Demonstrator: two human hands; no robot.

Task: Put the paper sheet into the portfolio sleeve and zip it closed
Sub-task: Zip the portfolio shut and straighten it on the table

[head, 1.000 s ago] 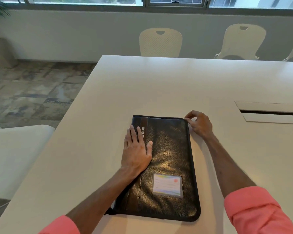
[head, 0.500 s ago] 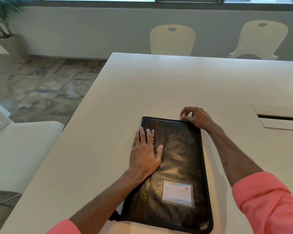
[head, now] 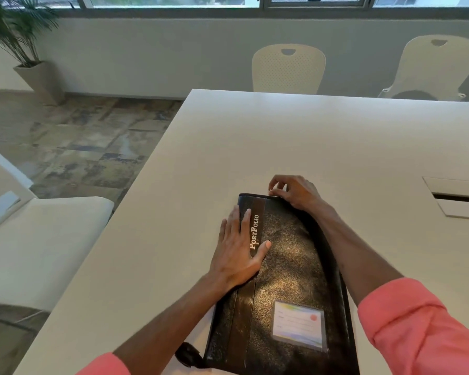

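Note:
A black leather portfolio sleeve [head: 290,269] lies flat and closed on the white table [head: 255,147], lettered "PortFolio" near its left edge, with a clear card pocket [head: 298,324] at its near end. My left hand [head: 237,253] rests flat, fingers spread, on the sleeve's left side. My right hand [head: 295,192] pinches something small at the sleeve's far edge, near the left corner; the zip pull itself is hidden by my fingers. No paper sheet shows.
A recessed cable hatch [head: 455,197] sits in the table at the right. Two cream chairs [head: 289,69] stand beyond the far edge, another chair [head: 38,247] stands at the left, and a potted plant [head: 25,50] is in the far left corner.
My right hand has slid leftward along the sleeve's far edge, from the right corner toward the left one. My left hand has stayed pressed on the sleeve.

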